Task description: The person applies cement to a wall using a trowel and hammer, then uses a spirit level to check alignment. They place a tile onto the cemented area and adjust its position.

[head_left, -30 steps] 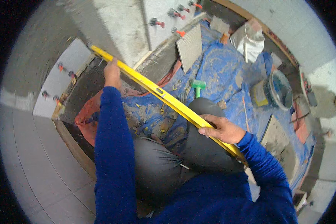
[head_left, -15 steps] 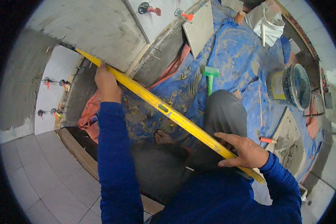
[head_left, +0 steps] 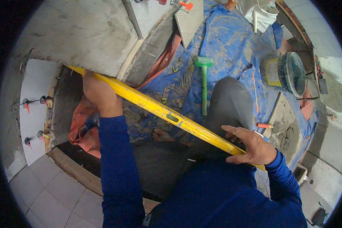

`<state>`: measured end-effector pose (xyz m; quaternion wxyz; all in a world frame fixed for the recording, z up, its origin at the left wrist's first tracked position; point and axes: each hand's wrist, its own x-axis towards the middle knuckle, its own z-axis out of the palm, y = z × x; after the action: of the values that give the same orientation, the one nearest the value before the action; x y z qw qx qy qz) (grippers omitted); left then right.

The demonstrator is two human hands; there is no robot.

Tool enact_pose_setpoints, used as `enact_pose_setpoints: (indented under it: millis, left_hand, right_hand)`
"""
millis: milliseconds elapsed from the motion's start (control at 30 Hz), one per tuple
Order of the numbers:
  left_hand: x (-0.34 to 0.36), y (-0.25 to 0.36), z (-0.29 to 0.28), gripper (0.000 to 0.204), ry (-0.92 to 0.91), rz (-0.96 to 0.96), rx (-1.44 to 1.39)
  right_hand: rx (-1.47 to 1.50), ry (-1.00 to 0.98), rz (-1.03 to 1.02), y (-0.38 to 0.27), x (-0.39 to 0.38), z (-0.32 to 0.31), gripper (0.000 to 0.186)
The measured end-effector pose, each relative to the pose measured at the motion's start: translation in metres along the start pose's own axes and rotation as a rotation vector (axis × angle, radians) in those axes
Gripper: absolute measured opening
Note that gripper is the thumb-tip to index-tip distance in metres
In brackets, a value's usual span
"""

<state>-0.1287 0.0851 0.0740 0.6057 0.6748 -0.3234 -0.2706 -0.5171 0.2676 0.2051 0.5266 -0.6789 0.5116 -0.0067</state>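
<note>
A long yellow spirit level (head_left: 152, 105) slants across my lap, from the white tile at the far left down to my right side. My left hand (head_left: 101, 94) is closed round it near its far end, beside the lower edge of the grey cement surface (head_left: 87, 34). Near the other end, my right hand (head_left: 257, 147) loosely straddles the level, thumb on the near side and index finger stretched out. The other fingers curl behind it, partly hidden. The white tile (head_left: 36, 91) stands at the left, with red-handled levelling clips (head_left: 41, 134) along its edge.
Blue tarp (head_left: 228, 49) covers the floor, with a green mallet (head_left: 204, 62) on it. At the right are a dirty bucket (head_left: 275, 74), a mortar-smeared board (head_left: 290, 121) and an orange handle (head_left: 265, 125). Another tile (head_left: 190, 22) leans at the back; orange sheeting (head_left: 83, 125) lies left.
The whole view has shifted, with the surroundings now farther left and mostly higher. Both hands stay on the spirit level, whose far end appears lower and farther left.
</note>
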Motion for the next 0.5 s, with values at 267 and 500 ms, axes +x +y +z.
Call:
enact_pose_setpoints:
  millis: [267, 500]
  left_hand:
    - [-0.008, 0.004, 0.006, 0.045, 0.042, -0.173, -0.393]
    - [-0.007, 0.007, 0.009, 0.047, 0.033, -0.156, -0.407]
  right_hand:
    - [0.007, -0.021, 0.025, -0.009, 0.007, 0.008, 0.091]
    - [0.025, -0.037, -0.012, -0.013, 0.014, 0.016, 0.075]
